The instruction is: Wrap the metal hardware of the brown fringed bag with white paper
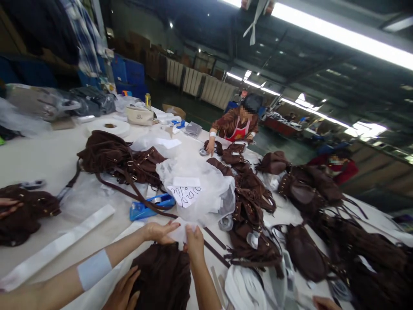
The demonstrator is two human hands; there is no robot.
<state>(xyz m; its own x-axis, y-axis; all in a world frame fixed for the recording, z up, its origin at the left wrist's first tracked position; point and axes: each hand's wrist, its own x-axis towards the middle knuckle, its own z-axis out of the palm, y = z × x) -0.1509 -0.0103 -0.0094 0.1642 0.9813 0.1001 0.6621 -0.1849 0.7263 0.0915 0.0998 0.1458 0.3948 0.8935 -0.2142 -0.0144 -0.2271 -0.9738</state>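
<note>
Judging by how things lie, the packing looks barely begun: no brown bag in view sits inside a wrapper. At far left a co-worker's hand [8, 206] rests on a loose bag [24, 213]. The left hand [122, 292] lies spread and flat at the near edge of the fringed bag [164, 275], which rests on the surface [38, 159] between both hands. Just beyond it, a second co-worker's hand [158, 231], on a forearm with a pale wristband, pinches one edge of a white sheet [180, 232]. The right hand [195, 242] pinches the sheet's other edge, thumb pressed to fingers, above the bag's top. Past the sheet lie a blue dispenser [148, 207] and a clear polybag [196, 189] carrying a handwritten label [184, 194]; it holds pale contents I cannot make out. Right of the right hand sprawls a pile [309, 224] of unwrapped bags, apparently all left to do.
</note>
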